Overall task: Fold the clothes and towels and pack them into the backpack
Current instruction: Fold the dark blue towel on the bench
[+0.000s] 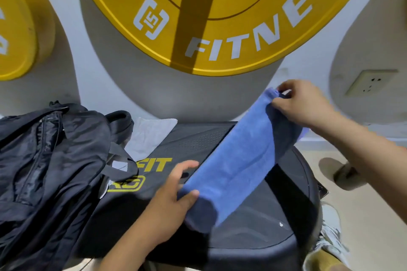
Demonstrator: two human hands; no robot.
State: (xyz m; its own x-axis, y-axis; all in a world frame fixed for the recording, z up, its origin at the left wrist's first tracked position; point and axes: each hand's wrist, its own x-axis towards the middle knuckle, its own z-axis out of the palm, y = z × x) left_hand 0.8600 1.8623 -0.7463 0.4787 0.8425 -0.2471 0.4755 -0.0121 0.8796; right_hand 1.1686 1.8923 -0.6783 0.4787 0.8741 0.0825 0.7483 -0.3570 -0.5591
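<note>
Left hand (176,191) and right hand (301,103) grip blue towel (237,160) beside backpack (50,160)

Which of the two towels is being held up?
The blue towel, gripped at each end by the left hand and right hand; the pale grey towel lies flat beside the backpack.

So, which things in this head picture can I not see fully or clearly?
Head view:
The backpack: cut off by the left edge; its folds hide whether it is open.
The grey cloth: partly behind the backpack, so its kind is unclear.
The yellow lettering: its start is covered by a backpack strap.
The blue towel: near end blurred at the left hand; the right hand covers the far corner.
</note>
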